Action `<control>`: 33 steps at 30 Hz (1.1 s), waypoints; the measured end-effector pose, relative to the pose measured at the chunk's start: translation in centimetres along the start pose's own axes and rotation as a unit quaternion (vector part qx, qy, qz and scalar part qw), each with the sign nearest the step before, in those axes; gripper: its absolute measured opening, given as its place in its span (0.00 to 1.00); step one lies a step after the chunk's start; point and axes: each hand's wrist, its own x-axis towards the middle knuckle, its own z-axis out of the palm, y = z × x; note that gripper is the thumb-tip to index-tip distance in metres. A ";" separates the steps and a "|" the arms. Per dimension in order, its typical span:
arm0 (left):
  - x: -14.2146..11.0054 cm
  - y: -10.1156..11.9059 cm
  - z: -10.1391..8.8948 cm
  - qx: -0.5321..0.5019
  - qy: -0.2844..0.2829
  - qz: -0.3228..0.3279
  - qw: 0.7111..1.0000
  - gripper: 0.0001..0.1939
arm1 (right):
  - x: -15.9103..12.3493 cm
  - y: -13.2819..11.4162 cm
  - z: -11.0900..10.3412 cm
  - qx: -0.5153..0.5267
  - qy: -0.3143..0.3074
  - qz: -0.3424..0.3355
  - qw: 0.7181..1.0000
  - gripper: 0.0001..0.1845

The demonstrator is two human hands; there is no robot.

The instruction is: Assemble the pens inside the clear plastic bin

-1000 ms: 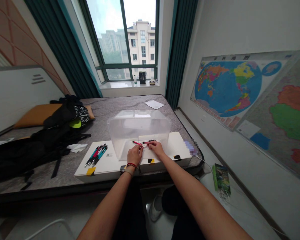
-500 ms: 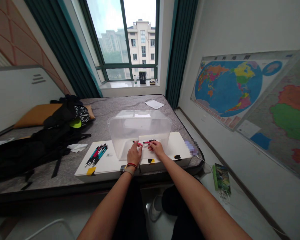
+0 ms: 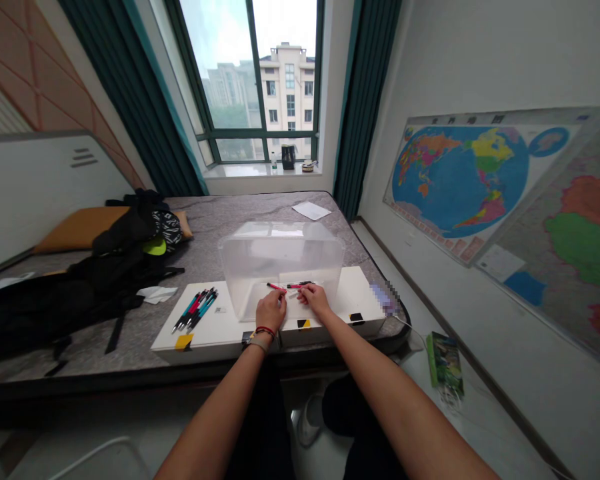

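Note:
My left hand [image 3: 271, 310] is closed in a pinch on a red pen [image 3: 275, 287], whose dark end points up and left. Opposite it, my right hand [image 3: 314, 299] has its fingertips pressed together; whatever small thing they pinch is too small to make out. Just beyond those fingertips lies another red and black pen [image 3: 295, 286]. Both hands are at the open front of a clear plastic bin [image 3: 235, 267] lying on its side. On the white box to the left lie several pens [image 3: 196, 309] in black, red and blue, side by side.
Two white boxes [image 3: 230, 332] with yellow and black tape sit at the edge of a grey mattress [image 3: 220, 208]. A black backpack [image 3: 95, 287] and tissue [image 3: 157, 294] lie left, a paper sheet [image 3: 311, 211] behind. A green box [image 3: 445, 363] stands on the floor at right.
The red pen in my left hand has turned slightly, and more of it shows above the fingers. My right hand stays close to the same spot. The whole view has shifted a little.

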 end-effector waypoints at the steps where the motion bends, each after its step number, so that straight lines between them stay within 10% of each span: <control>1: 0.0 0.0 -0.1 0.000 0.001 0.003 1.000 0.11 | 0.0 0.0 0.0 -0.001 0.001 0.000 1.000 0.10; 8: 0.0 0.5 -1.2 -0.079 0.026 0.064 0.994 0.10 | 0.0 0.1 0.1 -0.022 0.005 0.002 1.000 0.11; 13: -1.5 1.7 -5.5 -0.190 0.129 0.096 0.968 0.10 | 0.3 0.5 0.0 -0.027 0.004 0.002 1.000 0.12; 19: -3.7 -3.4 -10.8 -0.153 0.363 -0.116 0.912 0.22 | 0.2 0.1 0.2 -0.032 0.007 0.010 0.999 0.12; 24: -1.9 -11.2 -12.4 0.020 0.148 -0.196 0.969 0.18 | -0.1 -0.4 0.4 -0.044 0.003 0.003 0.999 0.11; 28: -0.3 -14.8 -12.1 0.111 -0.047 -0.259 0.958 0.21 | 0.0 -0.1 0.3 -0.053 0.002 -0.003 0.999 0.12; 33: 0.2 -16.0 -10.7 0.178 -0.125 -0.251 0.943 0.18 | 0.0 0.1 0.4 -0.066 -0.003 -0.005 0.998 0.13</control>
